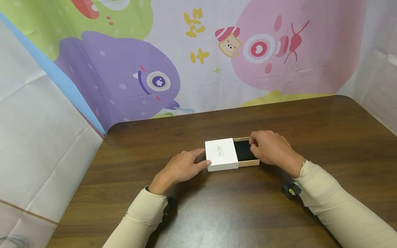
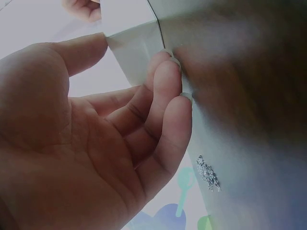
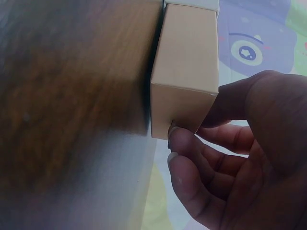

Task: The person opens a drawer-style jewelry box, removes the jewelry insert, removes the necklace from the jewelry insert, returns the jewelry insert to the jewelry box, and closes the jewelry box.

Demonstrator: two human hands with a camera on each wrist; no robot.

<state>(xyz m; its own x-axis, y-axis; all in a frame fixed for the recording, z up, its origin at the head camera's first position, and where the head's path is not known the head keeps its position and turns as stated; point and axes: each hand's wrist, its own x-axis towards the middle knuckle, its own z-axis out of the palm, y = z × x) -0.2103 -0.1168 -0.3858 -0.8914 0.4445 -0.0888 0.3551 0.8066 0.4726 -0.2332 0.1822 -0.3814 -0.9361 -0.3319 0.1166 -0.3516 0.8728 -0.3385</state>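
A white box sleeve [image 1: 218, 156] with small gold lettering lies on the table, and a tan drawer [image 1: 248, 163] sticks out of its right side. Black padding [image 1: 244, 151] lines the drawer. My left hand [image 1: 183, 167] holds the sleeve's left end between thumb and fingers. At the drawer's right end, my right hand [image 1: 273, 148] pinches the edge, thumb and fingers on either side of the end wall. In the right wrist view a small dark tab [image 3: 171, 135] shows by the fingertips on the end wall [image 3: 180, 108].
A brown wooden table [image 1: 198, 213] carries the box. Beyond the left fingers, the left wrist view shows a small silver chain [image 2: 207, 173] on the tabletop. Behind the table hangs a cartoon-printed cloth [image 1: 201, 82]; pale wall panels flank both sides.
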